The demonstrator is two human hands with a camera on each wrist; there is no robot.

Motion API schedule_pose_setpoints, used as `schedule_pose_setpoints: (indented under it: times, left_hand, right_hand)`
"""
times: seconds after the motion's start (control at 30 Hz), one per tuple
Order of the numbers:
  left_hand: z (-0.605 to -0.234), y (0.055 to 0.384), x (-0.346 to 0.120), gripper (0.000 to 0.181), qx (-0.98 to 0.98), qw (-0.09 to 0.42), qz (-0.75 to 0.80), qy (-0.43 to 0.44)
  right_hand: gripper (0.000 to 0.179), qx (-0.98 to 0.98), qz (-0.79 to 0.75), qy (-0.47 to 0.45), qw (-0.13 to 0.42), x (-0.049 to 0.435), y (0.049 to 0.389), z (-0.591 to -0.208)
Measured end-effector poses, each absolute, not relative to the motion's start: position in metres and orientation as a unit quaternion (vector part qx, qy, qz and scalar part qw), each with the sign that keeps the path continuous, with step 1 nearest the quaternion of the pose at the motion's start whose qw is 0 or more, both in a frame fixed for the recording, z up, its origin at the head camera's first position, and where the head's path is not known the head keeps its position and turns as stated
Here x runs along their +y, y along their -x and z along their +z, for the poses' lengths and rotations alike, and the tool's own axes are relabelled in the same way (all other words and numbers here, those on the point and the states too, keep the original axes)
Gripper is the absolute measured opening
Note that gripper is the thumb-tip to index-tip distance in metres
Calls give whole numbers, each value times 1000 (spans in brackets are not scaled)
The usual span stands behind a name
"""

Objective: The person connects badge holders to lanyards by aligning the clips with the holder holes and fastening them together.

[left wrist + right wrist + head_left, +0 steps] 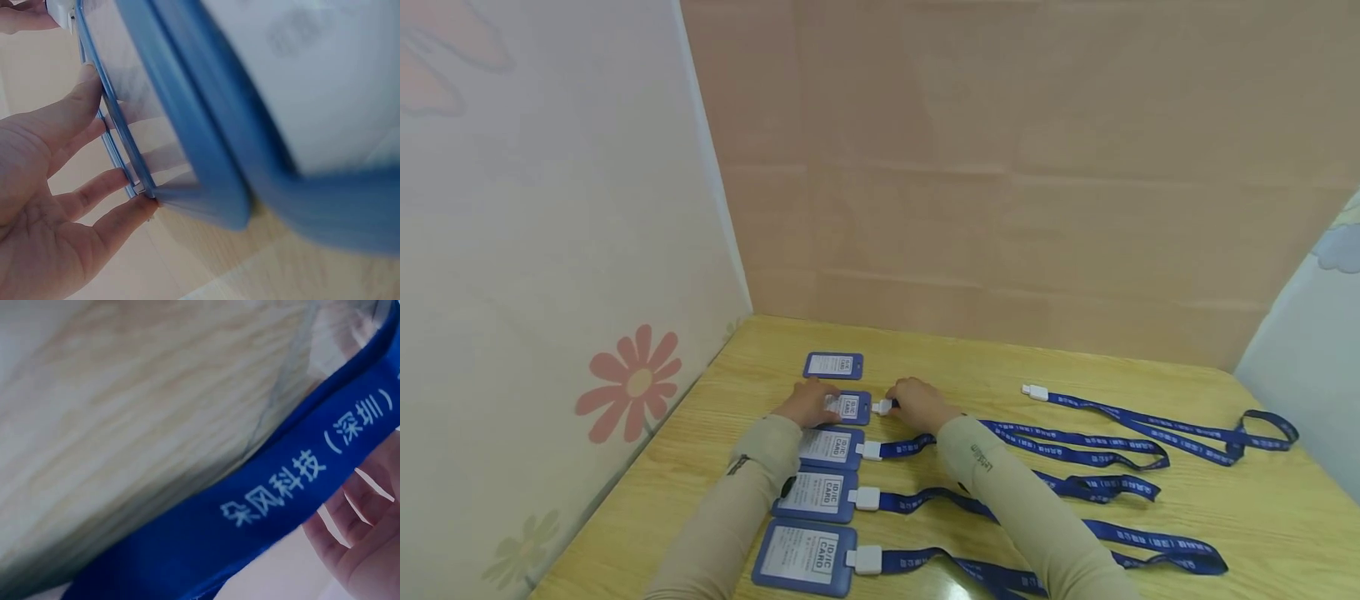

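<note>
My left hand (807, 403) holds a blue badge holder (855, 407), second from the back in a column on the left of the table. In the left wrist view, thumb and fingers lie along that holder's edges. Just right of it, my right hand (922, 405) pinches a lanyard by its white clip (881, 407). A small gap seems to part the clip from the holder's slotted end. The blue lanyard strap (287, 481) with white lettering crosses the right wrist view beside the fingers, whose tips are out of sight there.
Nearer me lie several badge holders (799, 557) with clips and lanyards (917, 560) attached, straps running right under my right forearm. One holder (833, 365) without a lanyard lies at the back. A loose lanyard (1138, 423) lies at the right. Walls border the wooden table (955, 358).
</note>
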State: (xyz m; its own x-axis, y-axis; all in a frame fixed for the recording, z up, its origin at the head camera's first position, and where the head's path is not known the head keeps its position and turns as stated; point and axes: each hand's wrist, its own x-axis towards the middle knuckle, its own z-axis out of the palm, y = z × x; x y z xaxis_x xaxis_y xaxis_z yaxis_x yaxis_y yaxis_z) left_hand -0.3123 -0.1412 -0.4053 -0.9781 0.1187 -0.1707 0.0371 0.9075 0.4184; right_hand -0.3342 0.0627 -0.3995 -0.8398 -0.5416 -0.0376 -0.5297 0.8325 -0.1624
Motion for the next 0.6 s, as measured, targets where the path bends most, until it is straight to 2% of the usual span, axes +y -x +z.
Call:
schedule_pose_setpoints:
  times: [0.6]
  left_hand:
    - [-411, 316, -142, 47, 971, 86, 219, -39]
  right_hand:
    - [24, 956, -103, 273, 34, 59, 334, -407]
